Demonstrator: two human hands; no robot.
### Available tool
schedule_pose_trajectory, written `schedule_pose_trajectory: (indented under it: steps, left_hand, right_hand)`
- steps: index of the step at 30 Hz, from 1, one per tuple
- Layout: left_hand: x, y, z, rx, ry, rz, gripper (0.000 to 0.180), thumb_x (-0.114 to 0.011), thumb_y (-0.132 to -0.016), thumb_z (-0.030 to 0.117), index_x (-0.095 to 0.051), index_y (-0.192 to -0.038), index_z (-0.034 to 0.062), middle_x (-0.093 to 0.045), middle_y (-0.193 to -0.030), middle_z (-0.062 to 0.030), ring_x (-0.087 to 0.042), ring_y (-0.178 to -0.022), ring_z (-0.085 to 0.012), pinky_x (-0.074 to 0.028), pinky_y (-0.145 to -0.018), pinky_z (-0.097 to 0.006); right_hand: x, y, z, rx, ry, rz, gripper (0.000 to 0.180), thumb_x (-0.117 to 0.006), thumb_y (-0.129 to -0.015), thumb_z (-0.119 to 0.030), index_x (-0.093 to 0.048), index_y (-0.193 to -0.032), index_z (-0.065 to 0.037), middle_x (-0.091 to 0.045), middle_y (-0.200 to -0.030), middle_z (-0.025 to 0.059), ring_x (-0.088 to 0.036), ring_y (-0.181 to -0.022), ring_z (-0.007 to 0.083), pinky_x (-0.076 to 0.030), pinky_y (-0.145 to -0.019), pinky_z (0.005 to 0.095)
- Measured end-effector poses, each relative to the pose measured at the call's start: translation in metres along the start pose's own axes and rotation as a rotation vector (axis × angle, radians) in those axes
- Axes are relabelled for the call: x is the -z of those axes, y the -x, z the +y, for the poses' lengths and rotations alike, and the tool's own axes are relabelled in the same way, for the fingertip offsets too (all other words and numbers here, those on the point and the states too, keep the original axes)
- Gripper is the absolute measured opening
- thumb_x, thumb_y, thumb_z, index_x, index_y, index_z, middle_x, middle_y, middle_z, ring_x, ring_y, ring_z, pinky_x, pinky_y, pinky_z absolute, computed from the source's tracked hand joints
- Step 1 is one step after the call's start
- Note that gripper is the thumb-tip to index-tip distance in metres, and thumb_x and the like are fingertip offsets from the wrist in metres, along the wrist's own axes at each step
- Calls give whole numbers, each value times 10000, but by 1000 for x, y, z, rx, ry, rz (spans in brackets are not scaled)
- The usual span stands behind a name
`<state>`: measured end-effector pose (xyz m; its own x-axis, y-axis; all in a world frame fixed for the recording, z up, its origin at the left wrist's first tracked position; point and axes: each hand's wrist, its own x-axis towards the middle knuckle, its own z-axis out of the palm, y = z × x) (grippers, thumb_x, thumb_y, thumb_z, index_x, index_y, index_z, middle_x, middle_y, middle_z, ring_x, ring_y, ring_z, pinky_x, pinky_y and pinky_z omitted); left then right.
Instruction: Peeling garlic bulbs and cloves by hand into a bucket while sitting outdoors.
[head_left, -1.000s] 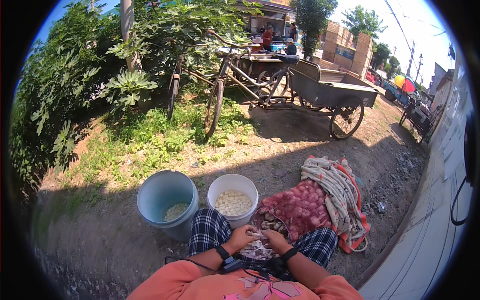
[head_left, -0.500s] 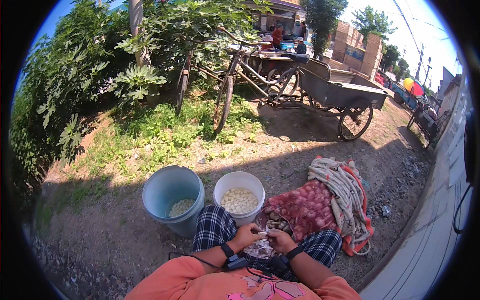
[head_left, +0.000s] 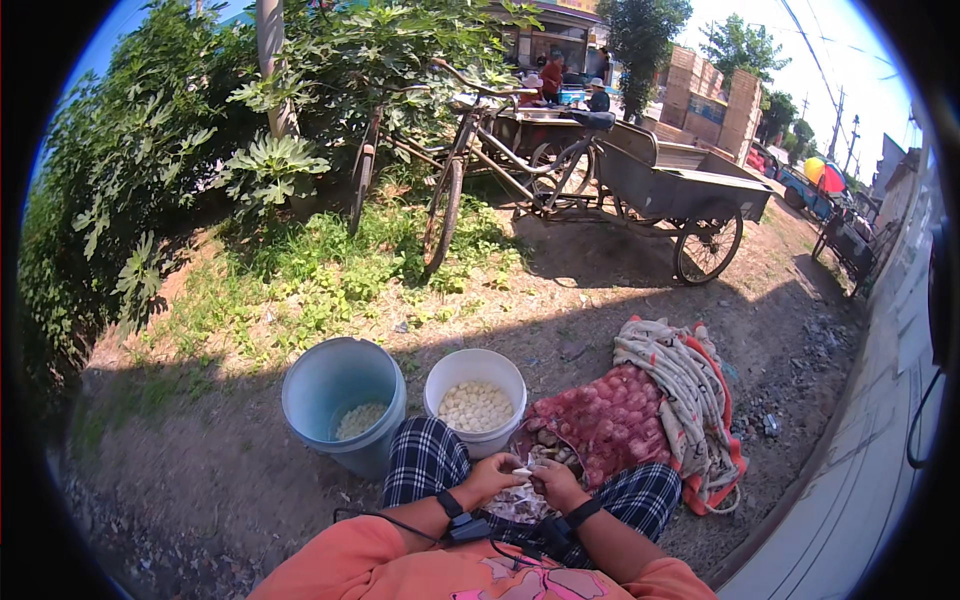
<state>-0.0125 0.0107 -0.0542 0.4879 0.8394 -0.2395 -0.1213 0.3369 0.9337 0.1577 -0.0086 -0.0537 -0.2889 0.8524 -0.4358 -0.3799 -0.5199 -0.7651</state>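
Right now I see my left hand [head_left: 487,478] and right hand [head_left: 556,484] meeting over my lap, both with a grip clenched on one small white garlic clove [head_left: 522,471] pinched between the fingertips. Just under the hands lies a heap of papery garlic skins [head_left: 515,503] on my checked trousers [head_left: 425,460]. Just ahead of the left hand stands a white bucket [head_left: 476,402] with peeled cloves in it, and touching its left side a blue bucket [head_left: 342,400] holding a smaller pale heap. Ahead and to the right of the right hand lies a red mesh sack of garlic bulbs [head_left: 610,420], with a striped cloth [head_left: 685,385] draped beside it. Well beyond, a cargo tricycle [head_left: 640,185] stands on the dirt.
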Motion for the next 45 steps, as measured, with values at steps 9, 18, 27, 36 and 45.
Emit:
schedule_pose_trajectory:
  steps: [9,18,27,36,45]
  left_hand:
    - [0,0,-4,314,155,-10,192,-609,-787,174,-516,-897,47,-553,-774,-28,-538,-655,-100,-459,-580,-217]
    - [-1,0,4,313,240,-31,243,-588,-777,76,-480,-989,29,-574,-859,-58,-579,-728,-131,-492,-636,-238]
    - [-5,3,7,235,207,-69,286,-571,-742,-11,-469,-1008,16,-565,-877,-87,-581,-749,-157,-495,-655,-257]
    - [-2,-1,2,194,43,-72,285,-565,-677,-46,-530,-953,17,-569,-812,-45,-559,-718,-126,-466,-646,-239]
    - [-2,-2,1,161,-46,-21,259,-540,-645,-84,-597,-874,22,-553,-715,-16,-505,-629,-83,-418,-561,-204]
  right_hand:
    - [-11,2,5,140,460,112,191,-541,-781,-165,-581,-877,-5,-510,-626,-12,-432,-535,62,-328,-469,210]
    - [-6,1,3,40,137,72,116,-506,-788,-129,-536,-857,-41,-448,-588,-26,-376,-468,64,-283,-426,208]
    - [1,1,-2,-28,-258,-45,13,-457,-781,-73,-467,-788,-66,-448,-606,28,-387,-498,111,-297,-452,220]
    - [-6,3,-7,-85,-259,-37,61,-441,-766,-124,-465,-760,-67,-427,-584,27,-344,-466,120,-272,-440,235]
    - [-7,3,-12,-79,-324,-92,103,-423,-739,-159,-455,-687,-76,-396,-561,22,-329,-456,127,-264,-441,236]
